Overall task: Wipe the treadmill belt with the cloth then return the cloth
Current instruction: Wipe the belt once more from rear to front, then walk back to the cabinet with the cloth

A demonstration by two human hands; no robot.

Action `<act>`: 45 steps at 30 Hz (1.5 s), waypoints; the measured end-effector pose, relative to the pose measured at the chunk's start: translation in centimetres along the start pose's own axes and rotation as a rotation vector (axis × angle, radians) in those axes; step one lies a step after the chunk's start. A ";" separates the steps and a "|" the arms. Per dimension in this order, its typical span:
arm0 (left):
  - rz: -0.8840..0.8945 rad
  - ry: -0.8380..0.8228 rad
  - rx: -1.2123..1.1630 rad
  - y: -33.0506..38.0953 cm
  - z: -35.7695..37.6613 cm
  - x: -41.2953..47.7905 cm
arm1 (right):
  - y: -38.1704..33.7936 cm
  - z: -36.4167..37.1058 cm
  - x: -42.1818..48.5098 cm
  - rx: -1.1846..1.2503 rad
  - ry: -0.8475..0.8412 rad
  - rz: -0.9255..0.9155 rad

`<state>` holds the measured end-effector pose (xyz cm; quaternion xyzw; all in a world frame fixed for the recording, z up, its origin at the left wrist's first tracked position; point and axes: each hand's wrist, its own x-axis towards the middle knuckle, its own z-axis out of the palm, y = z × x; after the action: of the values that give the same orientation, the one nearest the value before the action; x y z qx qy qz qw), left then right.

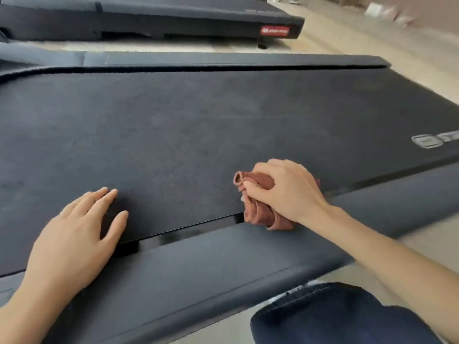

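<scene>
At the belt (198, 125) edge, right hand (283, 187) grips cloth (258, 212).

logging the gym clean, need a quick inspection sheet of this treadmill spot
surface: dark treadmill belt with a printed logo at its right end; near side rail runs alongside
job's things: reddish-brown cloth, bunched, at the belt's near edge, overlapping the rail
clutter: nothing seen
hands: right hand grips the cloth; left hand rests flat across rail and belt, fingers straight
cables: nothing seen
surroundings: second treadmill behind, light floor, person's knee in dark trousers at bottom
</scene>
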<state>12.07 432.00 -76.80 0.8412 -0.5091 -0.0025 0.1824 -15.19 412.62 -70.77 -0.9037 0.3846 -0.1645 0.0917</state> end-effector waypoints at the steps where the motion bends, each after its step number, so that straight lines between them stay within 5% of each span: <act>1: 0.039 -0.013 -0.014 1.8 0.2 -0.1 | 2.1 -1.4 -1.4 -0.033 0.022 0.051; 11: 0.327 -0.114 -0.061 18.6 3.9 -1.6 | 13.3 -9.9 -14.6 -0.129 0.228 0.484; 28: 0.856 -0.166 0.055 44.0 12.0 -6.2 | 22.4 -18.3 -36.9 -0.247 0.334 0.880; 36: 1.168 -0.183 -0.140 59.5 13.7 -15.1 | 27.4 -20.7 -45.5 -0.313 0.387 1.006; 45: 1.436 -0.222 -0.036 71.8 10.2 -16.8 | 32.3 -28.8 -50.2 -0.410 0.394 1.116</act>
<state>-59.39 413.45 -67.15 0.2914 -0.9511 0.0242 0.1001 -79.89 425.69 -64.89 -0.5184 0.8321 -0.1783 -0.0842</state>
